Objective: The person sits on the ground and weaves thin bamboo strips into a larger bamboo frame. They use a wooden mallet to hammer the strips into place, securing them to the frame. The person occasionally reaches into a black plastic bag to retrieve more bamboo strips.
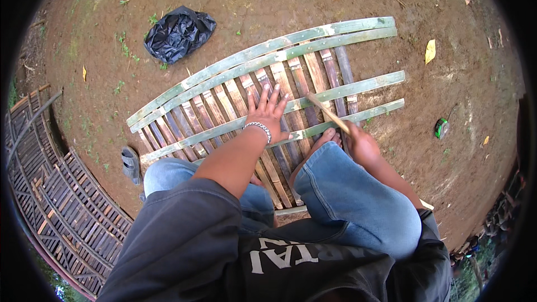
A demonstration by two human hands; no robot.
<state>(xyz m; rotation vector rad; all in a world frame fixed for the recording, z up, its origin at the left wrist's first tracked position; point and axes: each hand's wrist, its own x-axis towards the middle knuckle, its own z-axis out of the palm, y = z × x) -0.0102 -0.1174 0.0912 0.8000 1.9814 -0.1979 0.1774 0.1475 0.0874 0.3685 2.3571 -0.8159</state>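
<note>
- Bamboo made up the work: a woven bamboo panel [263, 100] lay flat on bare brown dirt ground [268, 0], directly in front of a person who sat on it with bent knees in blue jeans.
- Four long green bamboo strips [313, 45] ran across the panel in two pairs, and many shorter brown slats [224, 103] crossed them at an angle, passing over and under.
- The left hand [267, 112] was spread wide and flat, fingers splayed, and pressed down on the slats near the panel's middle; it gripped nothing. A beaded bracelet sat on that wrist.
- The right hand [358, 140] was closed around a thin pale bamboo stick [327, 113], which angled up and left over the slats at the panel's right side.
- A bare foot [324, 140] rested on the panel just beside the right hand.
- Judging by the layout, the weave looked well advanced: slats filled most of the span between the green strips. The right end looked less settled, and no green strip crossed the slat ends nearest the person, so some work seemed to remain there.
- A crumpled black plastic bag [180, 32] lay on the dirt beyond the panel, well apart.
- A grey sandal [131, 165] lay to the left, near the panel's corner.
- A small green and black tape measure [442, 128] lay to the right.
- Stacked dark bamboo panels [61, 190], apparently finished, sat at the far left.
</note>
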